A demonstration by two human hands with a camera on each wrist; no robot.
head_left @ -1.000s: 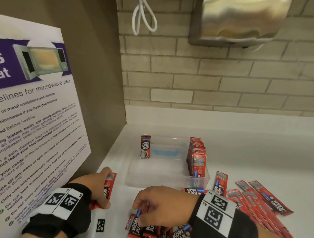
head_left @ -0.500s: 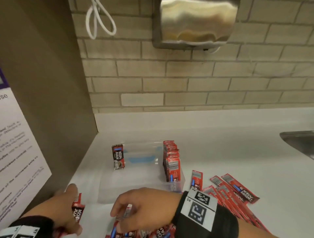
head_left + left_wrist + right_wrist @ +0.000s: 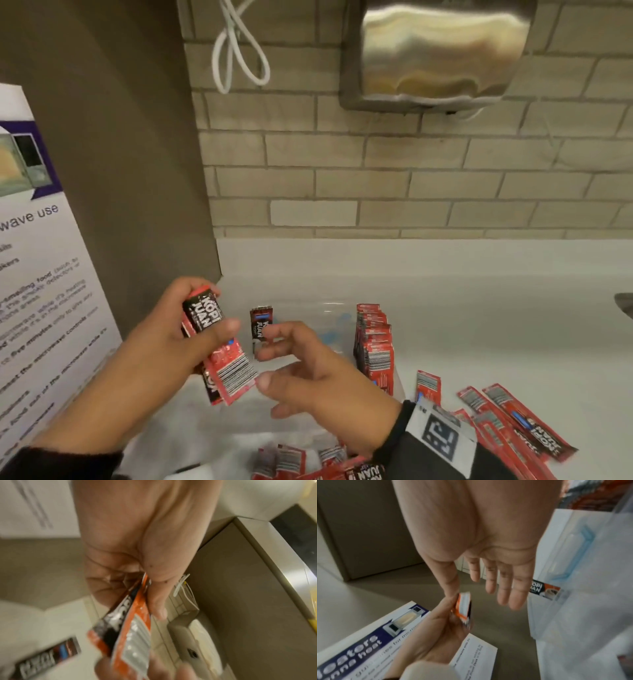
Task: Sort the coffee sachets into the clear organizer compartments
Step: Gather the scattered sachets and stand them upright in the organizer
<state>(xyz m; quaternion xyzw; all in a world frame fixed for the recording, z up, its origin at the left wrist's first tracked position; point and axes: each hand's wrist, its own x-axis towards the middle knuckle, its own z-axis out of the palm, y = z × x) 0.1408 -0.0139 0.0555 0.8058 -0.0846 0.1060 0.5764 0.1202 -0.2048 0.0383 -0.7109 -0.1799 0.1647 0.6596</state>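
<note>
My left hand (image 3: 209,322) is raised over the near left of the clear organizer (image 3: 329,308) and grips a small bunch of red and black coffee sachets (image 3: 222,356), seen close in the left wrist view as sachets (image 3: 126,622). My right hand (image 3: 270,356) hovers just right of the bunch, fingers spread and holding nothing; its thumb is near the sachets' lower edge. In the right wrist view its fingers (image 3: 503,588) are straight. One sachet (image 3: 261,325) stands in the organizer's left part, and a packed row of sachets (image 3: 373,346) fills the right part.
Loose long sachets (image 3: 513,425) lie on the white counter at the right, and more sachets (image 3: 301,462) at the near edge. A microwave poster (image 3: 41,291) leans at the left. A steel wall unit (image 3: 438,51) and white cord (image 3: 236,44) hang above. A sink edge (image 3: 625,305) shows far right.
Both hands rose from the counter's near edge. The left hand lifted its sachets up beside the organizer. The right hand left the loose pile and opened next to the bunch.
</note>
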